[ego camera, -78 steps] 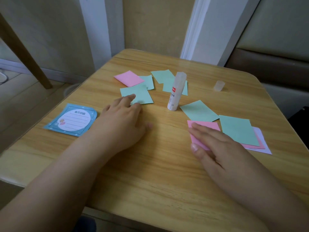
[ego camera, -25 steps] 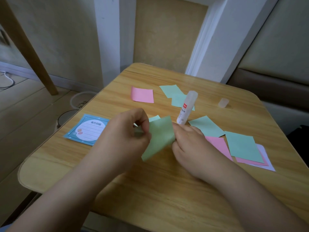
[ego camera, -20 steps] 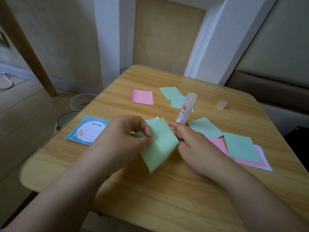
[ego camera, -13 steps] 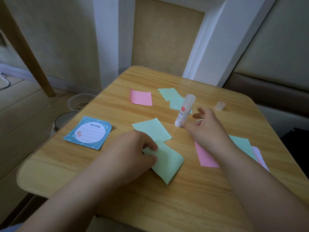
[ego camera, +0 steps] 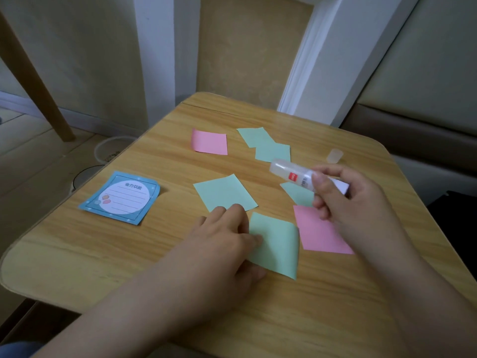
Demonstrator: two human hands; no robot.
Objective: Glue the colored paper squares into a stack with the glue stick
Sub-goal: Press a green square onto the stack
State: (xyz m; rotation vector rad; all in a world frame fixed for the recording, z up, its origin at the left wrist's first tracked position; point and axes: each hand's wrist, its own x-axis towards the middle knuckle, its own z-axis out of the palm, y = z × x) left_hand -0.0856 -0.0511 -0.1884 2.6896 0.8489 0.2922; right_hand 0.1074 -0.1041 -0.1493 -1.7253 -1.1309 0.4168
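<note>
On the light wooden tabletop, the person's left hand lay with its fingers nearly straight, pressing down the left edge of a pale green paper square near the front. The right hand held a white, translucent-tipped glue stick off the surface, fingers curled round its barrel, the tip pointing left and slightly away. Its small clear cap stood apart, far to the right.

Other squares lay loose: a second green square just beyond the left hand, a pink paper square touching the right edge of the held one, another pink square far back, two overlapping green squares beside it, and a green corner under the glue stick. A blue memo card with a lined white circle sat at the left.

The step in hand appeared to be bringing glue to the pinned green square; none of the visible squares looked stacked yet. The next move would likely call for lowering the tip onto that sheet and rubbing across it while the left hand kept it from sliding, then laying another square squarely on top.
</note>
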